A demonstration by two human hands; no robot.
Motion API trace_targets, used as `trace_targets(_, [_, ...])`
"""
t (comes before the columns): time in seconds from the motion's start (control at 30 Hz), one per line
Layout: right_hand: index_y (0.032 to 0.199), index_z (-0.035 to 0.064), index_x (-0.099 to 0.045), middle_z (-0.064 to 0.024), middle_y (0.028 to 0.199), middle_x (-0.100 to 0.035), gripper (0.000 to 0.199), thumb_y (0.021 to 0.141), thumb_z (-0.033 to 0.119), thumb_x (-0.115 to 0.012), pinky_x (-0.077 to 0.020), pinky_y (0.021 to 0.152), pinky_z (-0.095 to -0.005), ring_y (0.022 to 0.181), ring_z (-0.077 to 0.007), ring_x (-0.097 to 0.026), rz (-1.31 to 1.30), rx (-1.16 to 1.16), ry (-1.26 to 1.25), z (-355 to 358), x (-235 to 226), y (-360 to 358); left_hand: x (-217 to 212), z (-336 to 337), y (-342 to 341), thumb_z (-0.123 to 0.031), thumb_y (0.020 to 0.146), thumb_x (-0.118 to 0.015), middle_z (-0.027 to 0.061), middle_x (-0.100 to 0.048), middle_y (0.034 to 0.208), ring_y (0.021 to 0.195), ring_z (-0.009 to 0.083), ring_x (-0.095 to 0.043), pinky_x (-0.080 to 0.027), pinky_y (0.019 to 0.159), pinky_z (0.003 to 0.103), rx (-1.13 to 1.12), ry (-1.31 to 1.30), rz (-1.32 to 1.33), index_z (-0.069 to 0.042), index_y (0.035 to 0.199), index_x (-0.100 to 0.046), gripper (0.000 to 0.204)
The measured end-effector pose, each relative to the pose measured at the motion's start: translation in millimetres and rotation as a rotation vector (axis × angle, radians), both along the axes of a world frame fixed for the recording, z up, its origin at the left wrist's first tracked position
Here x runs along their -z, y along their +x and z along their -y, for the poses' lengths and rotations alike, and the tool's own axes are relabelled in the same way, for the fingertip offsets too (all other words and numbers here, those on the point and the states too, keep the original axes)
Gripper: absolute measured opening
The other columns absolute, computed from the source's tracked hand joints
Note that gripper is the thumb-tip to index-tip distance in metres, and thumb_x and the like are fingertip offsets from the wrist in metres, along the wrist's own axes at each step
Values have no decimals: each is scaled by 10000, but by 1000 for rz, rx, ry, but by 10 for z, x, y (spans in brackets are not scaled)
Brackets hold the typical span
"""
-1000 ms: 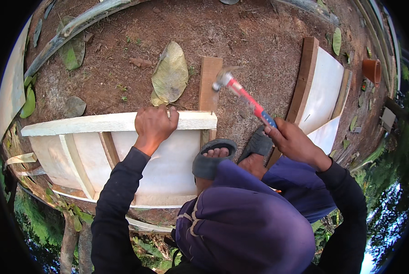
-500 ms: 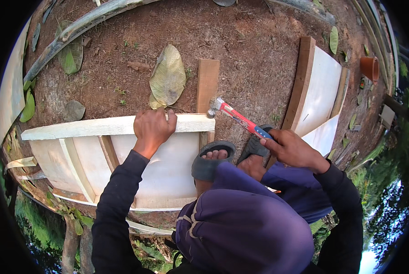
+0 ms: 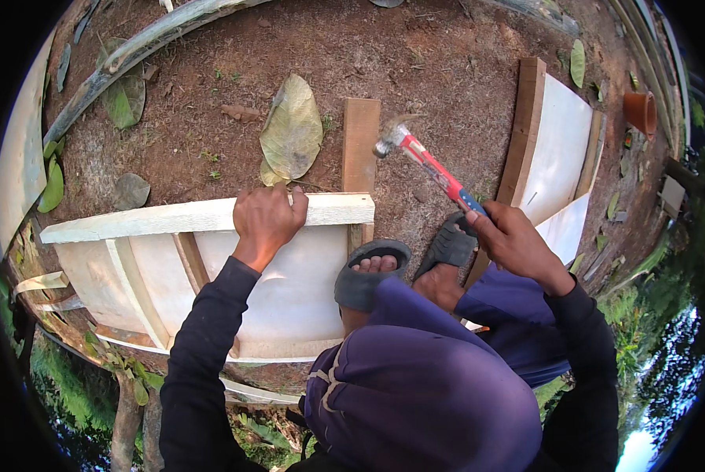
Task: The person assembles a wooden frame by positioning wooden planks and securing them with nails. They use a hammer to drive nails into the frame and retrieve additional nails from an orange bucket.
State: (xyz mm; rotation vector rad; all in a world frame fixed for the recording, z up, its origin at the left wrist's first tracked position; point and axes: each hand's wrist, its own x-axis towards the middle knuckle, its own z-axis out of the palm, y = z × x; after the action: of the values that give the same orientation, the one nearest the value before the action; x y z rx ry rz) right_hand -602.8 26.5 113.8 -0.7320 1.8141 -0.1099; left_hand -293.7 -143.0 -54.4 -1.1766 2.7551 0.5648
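My left hand (image 3: 269, 226) is closed over the top of a pale wooden rail (image 3: 148, 218), its fingertips hidden behind the far side. The rail forms the far edge of a wooden frame backed with a white panel (image 3: 289, 275) and crossed by several battens. My right hand (image 3: 517, 246) grips a claw hammer (image 3: 431, 169) with a red and blue handle. The hammer's head hangs in the air just beyond the rail's right end, apart from the wood. A brown plank (image 3: 361, 145) lies on the ground and runs under that end.
One sandalled foot (image 3: 372, 271) rests on the panel's right end, the other (image 3: 447, 259) on the ground. A second white-panelled frame (image 3: 553, 149) lies to the right, near a terracotta pot (image 3: 640, 114). Large dry leaves (image 3: 292, 130) lie on the soil; a curved pole (image 3: 144, 51) crosses the far left.
The hammer head has risen off the rail's right end and moved away to the far right. My left hand keeps its hold on the rail.
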Motion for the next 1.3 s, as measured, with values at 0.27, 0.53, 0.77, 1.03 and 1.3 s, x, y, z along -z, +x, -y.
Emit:
trace_targets(0.27, [930,-45,-540,-307,806,-597,411,1057,345,-513,-446,713,-538,816,-498,-599,-2,-139,20,-207,130,266,-8,-23,5,-333,908,-563,201,-627,585,561,401,-626,-497,620,516,-4,39,41,-26,660,-664,407])
trace_targets(0.53, [951,-59,-601,-299,756,-607,427,1041,352,-533,-470,707,-535,766,-504,-613,-81,234,-86,-260,243,407,-3,23,-55,-330,920,-539,208,-663,644,615,387,-657,-505,709,486,9,67,90,-37,680,-677,403])
trace_targets(0.77, [915,-27,-632,-279,730,-624,400,1016,356,-577,-480,699,-527,721,-482,-630,-25,240,-5,-776,266,831,-136,126,-200,-331,957,-556,235,-687,813,784,407,-674,-511,785,494,-71,279,149,-4,823,-677,373])
trace_targets(1.03, [953,-39,-518,-292,752,-661,326,1027,278,-530,-492,670,-610,726,-519,-652,-327,334,-46,-901,607,682,112,517,-1841,-204,963,-628,175,-655,924,907,371,-641,-515,790,469,77,213,-397,-8,1037,-678,215])
trace_targets(1.3, [996,-26,-492,-310,818,-687,350,1058,311,-423,-529,719,-604,801,-509,-681,-231,291,131,-692,556,584,526,1153,-4004,-71,910,-596,120,-608,1121,981,297,-676,-591,779,399,626,-278,-291,-33,1122,-662,225])
